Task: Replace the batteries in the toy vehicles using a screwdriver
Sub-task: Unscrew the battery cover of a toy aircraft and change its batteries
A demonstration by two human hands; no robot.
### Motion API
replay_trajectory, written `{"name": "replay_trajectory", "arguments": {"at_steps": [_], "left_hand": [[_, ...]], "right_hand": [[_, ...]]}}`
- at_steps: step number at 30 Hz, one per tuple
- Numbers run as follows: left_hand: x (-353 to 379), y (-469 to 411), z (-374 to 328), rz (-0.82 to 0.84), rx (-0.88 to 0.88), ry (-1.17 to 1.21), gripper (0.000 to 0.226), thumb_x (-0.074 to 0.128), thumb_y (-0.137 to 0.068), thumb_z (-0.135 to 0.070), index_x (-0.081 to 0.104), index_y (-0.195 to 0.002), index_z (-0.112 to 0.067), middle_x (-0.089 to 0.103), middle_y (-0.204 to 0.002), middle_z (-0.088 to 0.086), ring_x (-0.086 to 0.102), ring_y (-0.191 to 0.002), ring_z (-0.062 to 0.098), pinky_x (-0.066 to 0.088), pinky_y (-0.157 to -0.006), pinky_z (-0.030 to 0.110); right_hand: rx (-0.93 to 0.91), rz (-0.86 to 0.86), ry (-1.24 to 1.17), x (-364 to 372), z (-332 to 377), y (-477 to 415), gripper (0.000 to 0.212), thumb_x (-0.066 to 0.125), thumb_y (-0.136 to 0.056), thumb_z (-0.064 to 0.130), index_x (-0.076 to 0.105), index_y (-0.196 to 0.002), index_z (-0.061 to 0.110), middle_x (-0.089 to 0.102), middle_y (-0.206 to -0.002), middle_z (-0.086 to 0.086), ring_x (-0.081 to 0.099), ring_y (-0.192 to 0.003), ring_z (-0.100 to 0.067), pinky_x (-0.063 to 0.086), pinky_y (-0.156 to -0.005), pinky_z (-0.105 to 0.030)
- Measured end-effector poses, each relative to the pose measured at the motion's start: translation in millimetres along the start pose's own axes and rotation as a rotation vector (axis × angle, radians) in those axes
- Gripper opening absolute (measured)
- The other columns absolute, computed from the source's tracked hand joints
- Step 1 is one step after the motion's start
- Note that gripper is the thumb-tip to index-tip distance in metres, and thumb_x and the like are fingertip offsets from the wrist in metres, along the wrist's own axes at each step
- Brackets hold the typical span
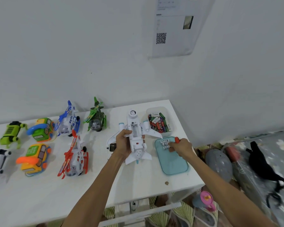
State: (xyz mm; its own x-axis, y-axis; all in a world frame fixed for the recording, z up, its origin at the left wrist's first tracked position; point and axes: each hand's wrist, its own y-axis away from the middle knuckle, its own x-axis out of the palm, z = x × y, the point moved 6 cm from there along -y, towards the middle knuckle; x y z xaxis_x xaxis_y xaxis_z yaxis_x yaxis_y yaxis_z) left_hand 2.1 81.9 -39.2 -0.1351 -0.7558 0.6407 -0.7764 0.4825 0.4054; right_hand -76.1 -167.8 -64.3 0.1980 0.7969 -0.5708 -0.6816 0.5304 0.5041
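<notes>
Reaching up from the bottom edge, the left hand curls tightly round one white toy plane, belly up at centre frame, battery bay uncovered. The right hand clasps one orange-handled screwdriver, fingertips touching three batteries on a teal tray. Three helicopters, two phone buses, two robot dogs stand at left; one battery tub sits upper right of the plane.

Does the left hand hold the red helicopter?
No, the left hand grips the white airplane; the red helicopter stands untouched on the table.
</notes>
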Motion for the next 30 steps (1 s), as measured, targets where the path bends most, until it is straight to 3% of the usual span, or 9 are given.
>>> {"name": "replay_trajectory", "arguments": {"at_steps": [8,12,15,18,20,22,24,28,30], "left_hand": [[-1.4,2.5,-5.0,0.014,0.016,-0.001,0.053,0.064,-0.07,-0.026,0.058,-0.117,-0.003,0.063,-0.088,0.021,0.059,-0.071,0.034,0.051,-0.07,0.039],[-4.6,3.2,-5.2,-0.008,0.024,-0.008,0.041,0.046,-0.082,-0.024,0.06,-0.115,-0.004,0.063,-0.088,0.02,0.058,-0.072,0.033,0.051,-0.069,0.038],[-6.8,3.7,-6.6,-0.013,0.034,-0.011,0.043,0.048,-0.08,-0.025,0.058,-0.115,-0.004,0.063,-0.087,0.021,0.059,-0.072,0.033,0.052,-0.069,0.038],[-5.4,3.8,-7.8,0.022,0.025,0.006,0.05,0.059,-0.072,-0.027,0.057,-0.115,-0.003,0.063,-0.086,0.021,0.06,-0.069,0.033,0.053,-0.068,0.037],[-6.0,3.8,-9.0,0.048,0.016,0.017,0.052,0.065,-0.068,-0.027,0.058,-0.113,-0.002,0.064,-0.084,0.021,0.061,-0.067,0.033,0.054,-0.066,0.037],[-7.7,3.8,-14.4,0.073,0.034,0.035,0.062,0.077,-0.059,-0.027,0.059,-0.113,-0.002,0.063,-0.084,0.022,0.061,-0.067,0.033,0.055,-0.066,0.038],[-8.6,4.1,-26.1,0.103,0.073,0.054,0.063,0.078,-0.057,-0.027,0.06,-0.112,-0.003,0.064,-0.085,0.021,0.062,-0.069,0.034,0.055,-0.068,0.038],[-9.2,6.7,-58.2,0.151,0.144,0.092,0.06,0.078,-0.06,-0.027,0.058,-0.112,-0.005,0.063,-0.086,0.018,0.061,-0.073,0.033,0.055,-0.071,0.038],[-9.4,9.1,-71.6,0.164,0.178,0.099,0.062,0.077,-0.06,-0.027,0.058,-0.115,-0.005,0.061,-0.088,0.017,0.059,-0.075,0.032,0.054,-0.071,0.038]], "right_hand": [[0.006,0.044,0.017,-0.9,1.5,-0.2,0.027,0.065,-0.094,0.031,0.066,-0.1,0.005,0.077,-0.074,0.0,0.047,-0.05,-0.012,0.041,-0.045,-0.022],[-0.073,0.028,0.073,-8.2,10.8,4.4,0.03,0.063,-0.094,0.035,0.068,-0.096,0.005,0.076,-0.077,-0.002,0.051,-0.053,-0.015,0.043,-0.048,-0.025],[-0.166,-0.034,0.129,-16.2,27.6,7.0,0.033,0.058,-0.094,0.034,0.068,-0.09,0.004,0.075,-0.081,-0.008,0.056,-0.06,-0.019,0.047,-0.057,-0.029],[-0.213,-0.051,0.011,-22.4,49.5,13.2,0.033,0.046,-0.098,0.033,0.059,-0.085,0.006,0.064,-0.082,-0.013,0.052,-0.062,-0.021,0.047,-0.055,-0.031],[-0.211,-0.007,-0.156,-22.8,64.1,17.6,0.036,0.041,-0.101,0.032,0.06,-0.097,0.001,0.058,-0.088,-0.012,0.053,-0.065,-0.02,0.055,-0.056,-0.033],[-0.212,0.064,-0.295,-18.2,76.6,20.3,0.035,0.046,-0.103,0.033,0.062,-0.112,0.002,0.061,-0.098,-0.011,0.061,-0.068,-0.019,0.064,-0.067,-0.038],[-0.274,0.09,-0.31,-11.0,88.0,22.5,0.031,0.056,-0.102,0.034,0.063,-0.122,0.011,0.065,-0.104,-0.009,0.065,-0.067,-0.018,0.064,-0.068,-0.038],[-0.507,-0.016,-0.019,15.1,105.6,33.0,0.028,0.072,-0.093,0.032,0.069,-0.114,0.014,0.074,-0.09,-0.005,0.07,-0.069,-0.02,0.061,-0.074,-0.038],[-0.565,-0.023,0.123,40.2,102.5,39.8,0.03,0.075,-0.09,0.032,0.062,-0.112,0.017,0.073,-0.092,-0.005,0.068,-0.075,-0.019,0.053,-0.066,-0.029]]}}
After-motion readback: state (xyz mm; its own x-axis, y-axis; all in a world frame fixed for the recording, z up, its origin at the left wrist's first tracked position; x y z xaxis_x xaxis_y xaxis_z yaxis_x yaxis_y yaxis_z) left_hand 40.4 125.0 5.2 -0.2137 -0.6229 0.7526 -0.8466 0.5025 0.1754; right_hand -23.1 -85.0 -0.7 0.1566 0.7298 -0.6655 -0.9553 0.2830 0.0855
